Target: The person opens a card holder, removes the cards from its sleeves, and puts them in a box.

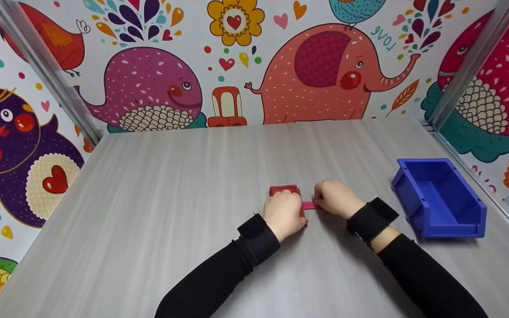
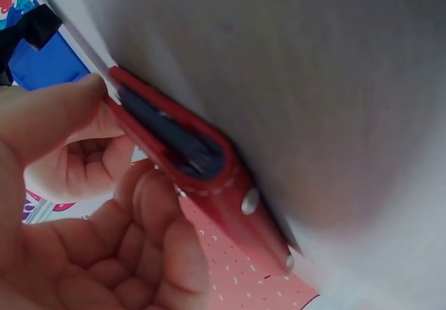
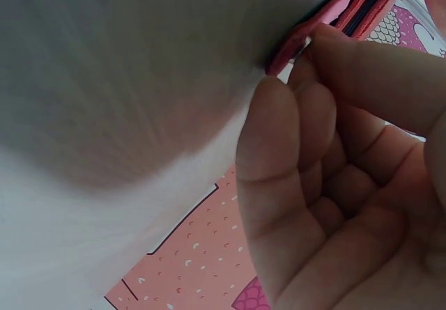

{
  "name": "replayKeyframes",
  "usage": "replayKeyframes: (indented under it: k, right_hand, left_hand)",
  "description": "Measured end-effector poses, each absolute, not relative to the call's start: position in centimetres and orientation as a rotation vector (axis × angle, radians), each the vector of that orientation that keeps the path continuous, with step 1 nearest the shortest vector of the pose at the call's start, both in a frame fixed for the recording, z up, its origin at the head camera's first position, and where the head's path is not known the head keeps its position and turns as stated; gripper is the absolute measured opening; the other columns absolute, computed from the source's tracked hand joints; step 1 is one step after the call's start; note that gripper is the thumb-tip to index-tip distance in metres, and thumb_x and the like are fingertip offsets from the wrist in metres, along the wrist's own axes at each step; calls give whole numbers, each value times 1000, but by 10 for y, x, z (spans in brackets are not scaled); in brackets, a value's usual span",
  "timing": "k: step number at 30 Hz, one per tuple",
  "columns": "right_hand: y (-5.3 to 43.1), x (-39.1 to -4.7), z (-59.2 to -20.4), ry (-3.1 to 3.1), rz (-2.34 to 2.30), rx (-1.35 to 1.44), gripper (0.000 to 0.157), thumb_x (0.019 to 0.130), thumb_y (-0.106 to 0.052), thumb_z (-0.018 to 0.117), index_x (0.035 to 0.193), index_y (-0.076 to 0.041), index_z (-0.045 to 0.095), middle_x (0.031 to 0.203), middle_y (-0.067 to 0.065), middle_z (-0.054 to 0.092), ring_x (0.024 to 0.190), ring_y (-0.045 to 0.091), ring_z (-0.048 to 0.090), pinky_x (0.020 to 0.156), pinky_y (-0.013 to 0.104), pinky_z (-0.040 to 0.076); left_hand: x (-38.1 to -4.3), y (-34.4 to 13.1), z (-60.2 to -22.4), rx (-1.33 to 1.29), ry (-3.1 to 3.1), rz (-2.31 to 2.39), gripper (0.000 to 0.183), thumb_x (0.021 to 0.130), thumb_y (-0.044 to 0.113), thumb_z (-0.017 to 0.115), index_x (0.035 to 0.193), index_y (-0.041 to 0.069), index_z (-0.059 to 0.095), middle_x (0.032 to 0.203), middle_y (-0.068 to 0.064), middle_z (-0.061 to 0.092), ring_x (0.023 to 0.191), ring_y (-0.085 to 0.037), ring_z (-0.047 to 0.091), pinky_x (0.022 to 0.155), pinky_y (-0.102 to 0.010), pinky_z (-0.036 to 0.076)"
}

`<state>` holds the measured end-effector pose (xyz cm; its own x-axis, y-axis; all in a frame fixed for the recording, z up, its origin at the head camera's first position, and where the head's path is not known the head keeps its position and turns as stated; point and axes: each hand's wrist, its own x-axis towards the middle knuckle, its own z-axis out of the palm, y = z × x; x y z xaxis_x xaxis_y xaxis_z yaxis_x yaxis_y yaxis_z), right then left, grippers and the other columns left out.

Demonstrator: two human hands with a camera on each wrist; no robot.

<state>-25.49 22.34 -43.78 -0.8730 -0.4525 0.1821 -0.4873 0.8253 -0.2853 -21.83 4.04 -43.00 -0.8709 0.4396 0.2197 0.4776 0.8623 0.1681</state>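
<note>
Near the middle of the table, my left hand (image 1: 284, 214) grips a red stitched case that looks like a wallet (image 1: 284, 190). The left wrist view shows the case (image 2: 240, 223) standing on its edge, with round metal studs (image 2: 250, 201) on its side and a dark inside. The left thumb lies along its upper rim. A pink-red strap (image 1: 309, 205) runs from the case toward the right. My right hand (image 1: 337, 198) pinches the strap's end between thumb and forefinger, its other fingers curled below. Both hands cover parts of the case and strap.
A blue plastic bin (image 1: 453, 230) stands on the table to the right of my right forearm. Walls with cartoon animal prints (image 1: 232, 57) and metal posts (image 1: 47, 70) border the grey table (image 1: 148, 198) at the back and sides.
</note>
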Motion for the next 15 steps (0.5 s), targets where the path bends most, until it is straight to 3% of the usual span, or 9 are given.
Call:
replayKeyframes:
  k: [8,15]
  right_hand:
    - [223,-255,-438,-2889,509,759,18,78,1,71,67,-9,61,64,0,56,62,19,53,62,37,47]
    - [223,-255,-437,-2897,502,747,18,78,1,71,67,-9,61,65,0,56,62,19,53,61,37,47]
  left_hand:
    - [-218,40,-429,-717,-2869,-349,31,75,34,81,70,14,59,74,-3,57,71,-25,62,55,-38,51]
    - [-220,39,-428,-744,-2848,-393,27,73,26,74,61,16,53,67,-1,54,63,-23,59,48,-37,47]
